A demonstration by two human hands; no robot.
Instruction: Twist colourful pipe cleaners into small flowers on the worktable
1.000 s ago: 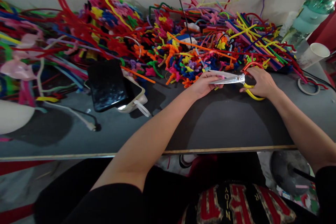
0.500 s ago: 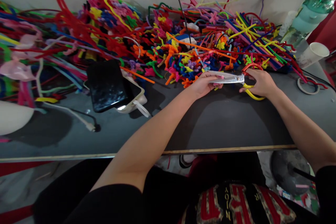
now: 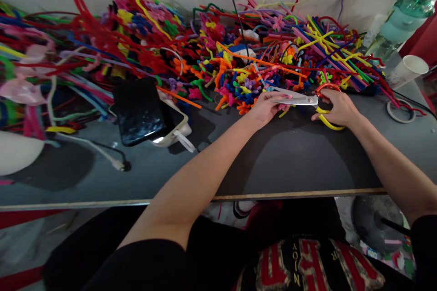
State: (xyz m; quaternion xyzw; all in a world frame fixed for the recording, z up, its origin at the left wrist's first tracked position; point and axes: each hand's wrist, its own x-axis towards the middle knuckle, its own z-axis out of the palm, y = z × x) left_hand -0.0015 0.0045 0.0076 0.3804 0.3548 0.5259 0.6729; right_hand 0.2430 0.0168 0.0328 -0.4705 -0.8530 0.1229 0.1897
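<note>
Right hand [image 3: 338, 107]: fingers curled around red-and-yellow-handled metal scissors [image 3: 310, 100] | scissors' blades slightly higher than earlier, likely re-aimed | left hand [image 3: 264, 108] at scissors' tip end: fingers bent inward, hold unclear | short yellow strip [image 3: 283, 113] just below scissors

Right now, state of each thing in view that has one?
Scissors: open, blades apart
Right hand: gripping the scissors
Left hand: pinching a small piece, mostly hidden
Pipe cleaners: heaped, tangled
Black phone: screen dark
White cable plug: unplugged
White cup: uncovered
</note>
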